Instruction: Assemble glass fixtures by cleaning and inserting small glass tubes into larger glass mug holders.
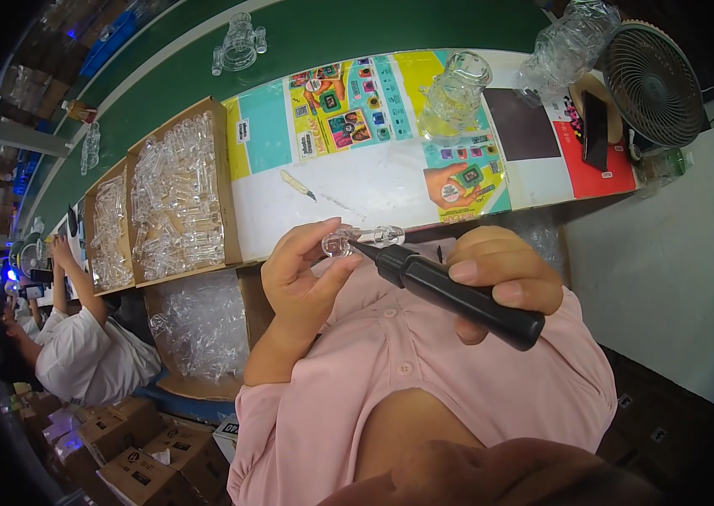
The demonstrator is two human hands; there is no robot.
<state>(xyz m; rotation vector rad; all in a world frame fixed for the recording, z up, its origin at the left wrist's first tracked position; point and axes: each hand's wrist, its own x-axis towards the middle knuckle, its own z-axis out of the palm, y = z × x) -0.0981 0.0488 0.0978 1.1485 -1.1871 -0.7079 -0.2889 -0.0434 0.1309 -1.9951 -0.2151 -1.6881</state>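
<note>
Mid-job, by the look of it: left hand pinching a small clear plastic piece just above the lap, right hand wrapped round a black handheld tool, tip touching the piece. Cardboard trays on the desk full of similar clear parts, apparently awaiting handling.

My view from head camera: own torso fills lower frame. Wearing pale pink button-front shirt, soft cotton-like fabric, creased across chest. Small pink buttons run down placket, two plainly visible. Sleeves short; left sleeve hem shows as stitched fold above elbow. Left hand and right hand both bare: I see no gloves, rings or watch, forearms uncovered. Fingernails short, unpainted as far as I can tell. Blurred bare part at bottom edge, too close to identify.
</note>
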